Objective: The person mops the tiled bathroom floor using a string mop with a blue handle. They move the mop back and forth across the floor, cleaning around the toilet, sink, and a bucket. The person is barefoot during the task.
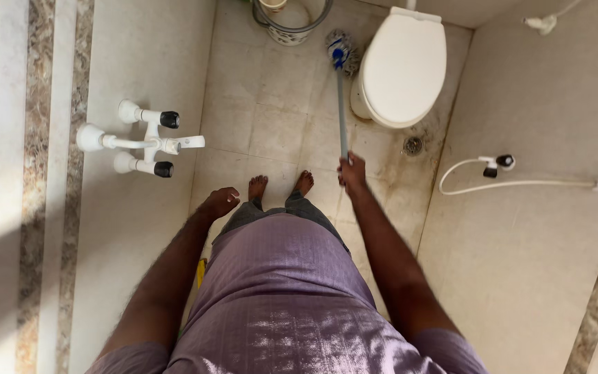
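Note:
My right hand point(351, 172) grips the grey handle of a long floor brush point(342, 104). Its blue and white bristle head point(341, 50) rests on the tiled floor point(271, 118) beside the base of a white toilet point(403, 66) with its lid down. My left hand point(220, 202) hangs at my side, fingers loosely curled, holding nothing. My bare feet point(282, 185) stand on the tiles just below the brush handle.
White wall taps point(143, 142) with black knobs stick out on the left wall. A bucket point(291, 21) stands at the far end. A floor drain point(413, 145) lies by the toilet. A hand spray with white hose point(496, 166) hangs on the right wall.

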